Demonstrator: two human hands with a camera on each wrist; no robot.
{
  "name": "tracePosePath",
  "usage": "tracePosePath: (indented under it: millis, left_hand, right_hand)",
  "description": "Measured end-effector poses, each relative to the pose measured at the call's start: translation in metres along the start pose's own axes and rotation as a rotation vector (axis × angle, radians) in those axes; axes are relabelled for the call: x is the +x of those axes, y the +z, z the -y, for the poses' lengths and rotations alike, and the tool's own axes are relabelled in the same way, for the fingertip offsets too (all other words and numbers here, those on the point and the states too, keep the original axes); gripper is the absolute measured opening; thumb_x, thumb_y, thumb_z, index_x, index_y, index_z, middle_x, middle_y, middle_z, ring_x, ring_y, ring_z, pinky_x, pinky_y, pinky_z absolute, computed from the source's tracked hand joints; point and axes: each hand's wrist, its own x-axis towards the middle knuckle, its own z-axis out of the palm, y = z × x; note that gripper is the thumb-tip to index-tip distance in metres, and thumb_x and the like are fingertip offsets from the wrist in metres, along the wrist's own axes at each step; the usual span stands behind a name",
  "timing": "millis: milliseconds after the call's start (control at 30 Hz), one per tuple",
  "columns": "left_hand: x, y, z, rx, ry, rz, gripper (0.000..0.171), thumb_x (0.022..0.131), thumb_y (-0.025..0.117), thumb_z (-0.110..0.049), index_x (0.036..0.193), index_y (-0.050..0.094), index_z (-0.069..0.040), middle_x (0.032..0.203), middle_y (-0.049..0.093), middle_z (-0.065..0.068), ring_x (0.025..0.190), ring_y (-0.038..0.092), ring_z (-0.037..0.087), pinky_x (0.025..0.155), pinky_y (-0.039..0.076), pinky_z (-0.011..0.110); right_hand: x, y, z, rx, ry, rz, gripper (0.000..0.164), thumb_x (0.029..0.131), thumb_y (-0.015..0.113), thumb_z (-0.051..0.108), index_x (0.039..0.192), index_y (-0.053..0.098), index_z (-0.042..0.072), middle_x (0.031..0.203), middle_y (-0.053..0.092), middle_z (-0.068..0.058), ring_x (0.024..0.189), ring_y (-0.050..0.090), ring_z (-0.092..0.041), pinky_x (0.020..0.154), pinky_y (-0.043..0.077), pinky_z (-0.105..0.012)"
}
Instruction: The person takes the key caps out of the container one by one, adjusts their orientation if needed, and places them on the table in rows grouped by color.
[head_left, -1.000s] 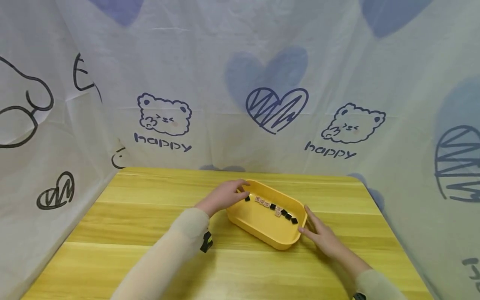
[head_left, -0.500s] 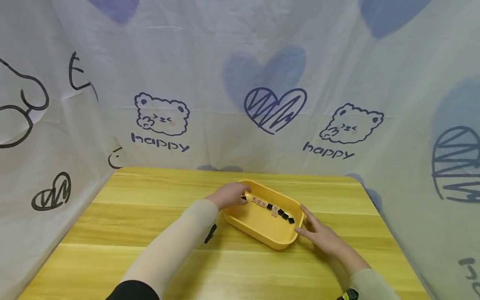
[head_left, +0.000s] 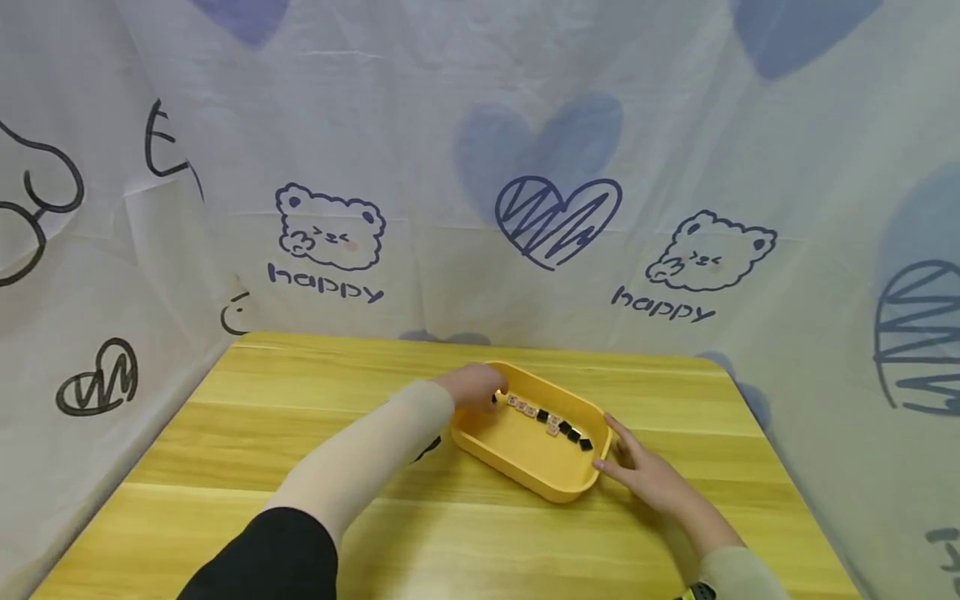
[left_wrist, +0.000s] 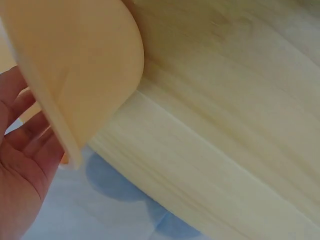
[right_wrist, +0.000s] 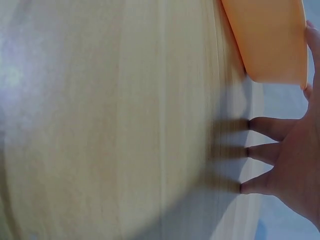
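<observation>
A yellow plastic tray [head_left: 525,467] sits at an angle on the table, with a line of small square pieces in it. Several pieces are pale with pinkish markings [head_left: 521,406]; others are black [head_left: 573,435]. My left hand [head_left: 476,385] reaches over the tray's left end, its fingertips down inside beside a partly covered black piece [head_left: 493,399]. In the left wrist view its bent fingers [left_wrist: 31,131] lie behind the tray wall, and I cannot tell whether they pinch that piece. My right hand [head_left: 648,475] touches the tray's right end with thumb and forefinger, other fingers spread down at the table [right_wrist: 264,154].
The wood-grain table [head_left: 300,400] extends around the tray. Behind it and at both sides hangs a pale cloth [head_left: 442,275] with hearts and bear drawings. A dark band [head_left: 697,592] is on the right wrist.
My left hand has moved right and deeper into the tray's left end, its fingers covering more of the leftmost black piece. My right hand stays at the tray's right end.
</observation>
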Motion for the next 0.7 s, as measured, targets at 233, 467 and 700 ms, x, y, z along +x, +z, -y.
tracePosePath:
  millis: [233,467,700]
  left_hand:
    - [0.010,0.005,0.000,-0.026,-0.033,0.025,0.007,0.094,0.063,-0.011,0.089,0.068,-0.013,0.077,0.060,-0.003,0.068,0.045,0.013,0.063,0.039,0.029]
    - [0.013,0.004,-0.002,-0.042,-0.027,0.088,0.020,0.097,0.055,-0.006,0.081,0.065,-0.013,0.072,0.055,-0.002,0.064,0.039,0.013,0.060,0.035,0.029]
    - [0.011,0.009,-0.004,0.079,0.054,0.085,0.029,0.092,0.058,0.001,0.068,0.054,-0.014,0.065,0.046,-0.003,0.061,0.035,0.012,0.058,0.033,0.024]
  right_hand:
    - [0.000,0.000,-0.003,0.016,0.014,0.004,0.081,0.095,0.056,0.051,0.158,0.011,0.028,0.148,0.030,-0.032,0.132,0.031,-0.054,0.101,0.023,-0.071]
    - [0.002,0.000,-0.004,0.028,0.014,-0.004,0.082,0.095,0.057,0.051,0.158,0.011,0.027,0.149,0.029,-0.031,0.133,0.030,-0.053,0.103,0.022,-0.070]
    - [0.001,0.000,-0.004,0.036,0.015,-0.002,0.081,0.095,0.058,0.049,0.158,0.011,0.027,0.148,0.029,-0.032,0.133,0.030,-0.054,0.103,0.023,-0.069]
